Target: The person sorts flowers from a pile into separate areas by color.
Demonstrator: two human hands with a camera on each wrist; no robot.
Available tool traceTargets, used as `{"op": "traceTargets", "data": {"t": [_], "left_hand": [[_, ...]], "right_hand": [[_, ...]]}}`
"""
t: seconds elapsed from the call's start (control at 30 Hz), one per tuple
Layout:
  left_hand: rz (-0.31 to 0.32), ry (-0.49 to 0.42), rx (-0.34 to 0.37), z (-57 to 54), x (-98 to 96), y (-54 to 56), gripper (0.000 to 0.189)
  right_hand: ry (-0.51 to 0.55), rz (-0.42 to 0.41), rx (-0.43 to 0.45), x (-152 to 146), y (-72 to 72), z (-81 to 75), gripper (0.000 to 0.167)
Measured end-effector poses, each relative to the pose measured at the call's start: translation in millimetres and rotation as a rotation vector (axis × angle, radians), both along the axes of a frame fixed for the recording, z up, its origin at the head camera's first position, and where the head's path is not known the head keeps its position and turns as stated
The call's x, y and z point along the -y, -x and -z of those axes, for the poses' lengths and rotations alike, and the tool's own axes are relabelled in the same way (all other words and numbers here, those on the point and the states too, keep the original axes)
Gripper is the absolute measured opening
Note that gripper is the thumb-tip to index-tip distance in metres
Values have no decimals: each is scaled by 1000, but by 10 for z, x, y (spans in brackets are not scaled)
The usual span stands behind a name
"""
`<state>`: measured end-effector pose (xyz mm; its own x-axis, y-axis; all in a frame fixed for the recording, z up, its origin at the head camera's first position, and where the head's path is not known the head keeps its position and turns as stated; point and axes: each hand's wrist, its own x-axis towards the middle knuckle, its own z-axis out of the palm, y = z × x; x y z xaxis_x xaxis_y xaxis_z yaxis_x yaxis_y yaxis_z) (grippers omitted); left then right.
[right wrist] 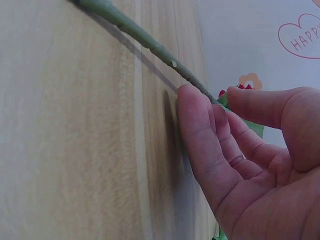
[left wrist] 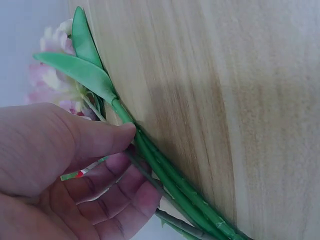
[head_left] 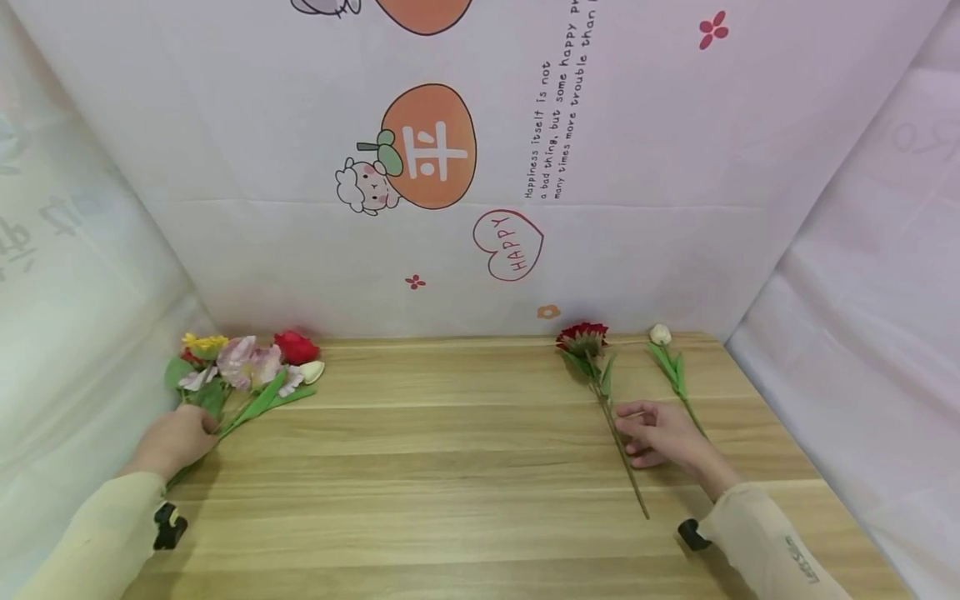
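Observation:
At the left of the table, my left hand [head_left: 176,437] grips the stems of a bunch of flowers. In the left wrist view its thumb [left wrist: 112,135] presses on the green stems [left wrist: 170,175], with the other fingers curled beneath. The bunch has a pink flower [head_left: 243,365], a red flower [head_left: 297,347], a yellow flower [head_left: 204,346] and a white tulip [head_left: 311,372]. On the right, my right hand [head_left: 660,437] has loosely bent fingers right at the stem [head_left: 621,446] of a dark red flower [head_left: 582,340]; thumb and fingertips are spread apart.
A single white tulip [head_left: 660,335] lies to the right of the red flower, its lower stem passing behind my right hand. The wooden table [head_left: 427,467] ends at a printed white cloth [head_left: 637,250] at the back, with white cloth on both sides.

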<state>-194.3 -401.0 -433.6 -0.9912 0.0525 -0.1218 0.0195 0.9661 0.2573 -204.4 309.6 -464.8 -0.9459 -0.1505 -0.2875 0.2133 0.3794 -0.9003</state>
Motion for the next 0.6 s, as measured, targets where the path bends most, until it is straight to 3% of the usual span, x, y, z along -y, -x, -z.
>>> {"op": "traceTargets", "data": {"t": [0.6], "left_hand": [[-10, -32, -34, -2, 13, 3, 21]], "right_hand": [[-1, 1, 10, 30, -10, -8, 47]]}}
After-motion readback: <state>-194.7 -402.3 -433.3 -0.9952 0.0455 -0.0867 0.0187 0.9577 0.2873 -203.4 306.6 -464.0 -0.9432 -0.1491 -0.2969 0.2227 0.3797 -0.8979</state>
